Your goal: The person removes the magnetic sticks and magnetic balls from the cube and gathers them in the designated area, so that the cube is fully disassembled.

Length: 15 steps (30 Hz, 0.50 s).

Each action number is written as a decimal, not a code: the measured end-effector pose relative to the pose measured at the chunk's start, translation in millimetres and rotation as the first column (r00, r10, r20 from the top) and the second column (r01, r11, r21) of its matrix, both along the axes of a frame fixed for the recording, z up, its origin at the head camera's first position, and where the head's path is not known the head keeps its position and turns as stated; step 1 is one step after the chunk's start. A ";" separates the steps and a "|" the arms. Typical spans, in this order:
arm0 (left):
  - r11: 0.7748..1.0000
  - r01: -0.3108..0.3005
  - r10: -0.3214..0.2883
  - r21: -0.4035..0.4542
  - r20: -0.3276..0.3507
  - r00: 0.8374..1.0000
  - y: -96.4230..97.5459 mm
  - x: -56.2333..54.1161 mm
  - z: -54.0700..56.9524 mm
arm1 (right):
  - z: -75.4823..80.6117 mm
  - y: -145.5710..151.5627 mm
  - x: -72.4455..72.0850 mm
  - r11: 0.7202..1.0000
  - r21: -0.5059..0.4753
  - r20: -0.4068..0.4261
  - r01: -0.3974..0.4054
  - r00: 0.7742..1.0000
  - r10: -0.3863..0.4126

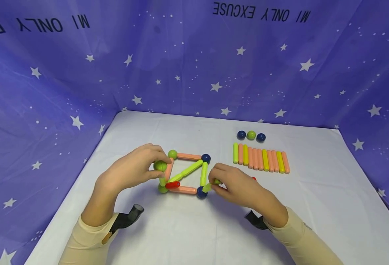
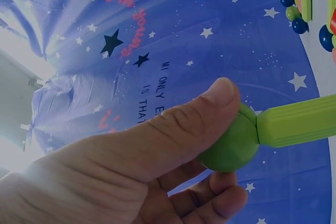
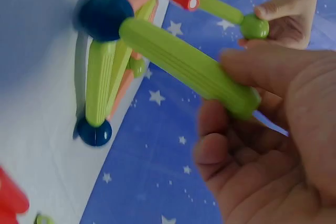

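My left hand point(image 1: 141, 165) pinches a green ball point(image 2: 229, 145) between thumb and fingers. That ball tops a lime rod point(image 2: 299, 120) rising from the near-left green ball point(image 1: 163, 188) of a flat four-sided frame of rods and balls. In my right hand point(image 1: 237, 184) is another lime rod point(image 3: 184, 64), gripped near one end; its other end touches the near-right navy ball point(image 3: 105, 17). A short red rod point(image 1: 172, 184) sticks out at the near-left corner. One salmon rod point(image 1: 189, 156) forms the back side, and lime rods point(image 1: 189, 169) cross the frame diagonally.
To the right lies a row of salmon, yellow and lime rods point(image 1: 260, 159). Behind it are two navy balls point(image 1: 241, 135) and a green ball point(image 1: 251, 135). Partly hidden by my right hand, a red piece point(image 1: 254, 179) lies on the white table point(image 1: 214, 232). Starry purple cloth point(image 1: 194, 66) surrounds the table.
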<state>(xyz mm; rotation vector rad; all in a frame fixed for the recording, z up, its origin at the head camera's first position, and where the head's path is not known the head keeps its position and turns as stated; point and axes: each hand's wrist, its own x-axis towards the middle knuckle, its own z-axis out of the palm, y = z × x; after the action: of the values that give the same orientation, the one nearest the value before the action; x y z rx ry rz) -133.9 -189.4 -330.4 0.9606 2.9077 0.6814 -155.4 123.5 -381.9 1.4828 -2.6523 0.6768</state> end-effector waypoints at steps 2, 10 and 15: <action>1.000 0.001 -0.001 -0.001 0.000 1.000 0.9 -0.4 0.3 | -1.2 6.3 0.7 0.999 0.044 0.000 0.018 1.000 -0.018; 1.000 -0.004 0.004 -0.006 0.002 1.000 2.7 -0.8 0.7 | -12.7 26.7 2.0 0.985 0.171 0.135 0.026 0.990 -0.050; 1.000 -0.002 0.002 -0.008 0.005 1.000 4.0 -0.4 0.4 | -19.9 34.6 5.5 0.960 0.271 0.093 0.067 0.991 -0.095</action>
<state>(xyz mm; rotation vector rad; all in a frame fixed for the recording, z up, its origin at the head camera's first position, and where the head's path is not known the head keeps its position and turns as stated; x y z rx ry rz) -134.3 -185.4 -330.1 0.9535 2.9051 0.6709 -149.9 158.1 -401.8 1.4186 -2.9670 0.4137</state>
